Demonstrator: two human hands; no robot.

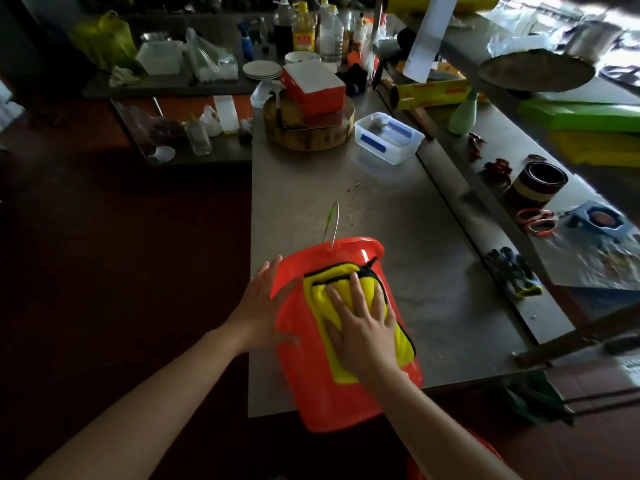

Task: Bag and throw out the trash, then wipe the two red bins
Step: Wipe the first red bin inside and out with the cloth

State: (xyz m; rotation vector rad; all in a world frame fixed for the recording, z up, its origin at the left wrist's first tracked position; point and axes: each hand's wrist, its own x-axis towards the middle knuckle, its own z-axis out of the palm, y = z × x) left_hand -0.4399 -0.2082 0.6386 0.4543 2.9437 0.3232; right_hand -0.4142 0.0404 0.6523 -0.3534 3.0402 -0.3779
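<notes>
Steel tabletop (433,271) fills the middle and right of the frame. Its near stretch is mostly bare, and I take it that is why the work is being done at this corner.

On that near-left corner lies one red bin (311,386), tipped onto its side with the mouth pointing toward the upper part of the frame and the base hanging over the edge toward the camera. Laid over like this, its outer wall faces up and is easy to reach. No rubbish shows around it, so I judge the bagging is done and the wiping is under way.

Spread on that upturned wall is a yellow cloth (403,344) with a dark border, folded double near the rim.

I see the right hand (363,330) flat on the cloth, fingers straight and splayed, pressing it down without pinching it. The left hand (258,306) is also flat and holds nothing; its palm is against the bin's left flank, most likely to stop the round body rolling under the rubbing.

A thin wire handle (333,220) stands up from the rim, out of the way of both hands.

At the bottom edge a sliver of red (415,470) shows behind the right forearm. It may be the second bin, but too little is visible to be sure.
</notes>
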